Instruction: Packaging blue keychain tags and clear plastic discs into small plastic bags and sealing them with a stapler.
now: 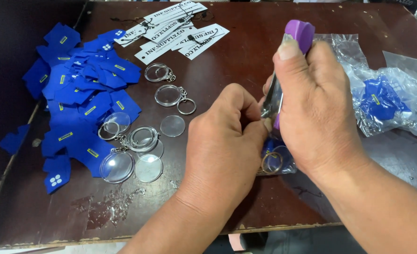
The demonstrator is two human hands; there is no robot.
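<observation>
Both hands over brown table (246, 70): left hand (222, 141) pinches bagged keychain (273, 161); right hand (314, 108) grips purple tool (298, 34), possibly a tagging gun.

A single head-worn camera is looking steeply down and forward onto a dark brown tabletop (246, 66), sitting close enough that the left hand (222, 136) and right hand (311, 108) are filling the middle and lower right of the picture. Beyond the fingertips (257, 129) the table's far edge is meeting the upper border; below the wrists its near edge is showing. No second view is sharing this scene.
</observation>
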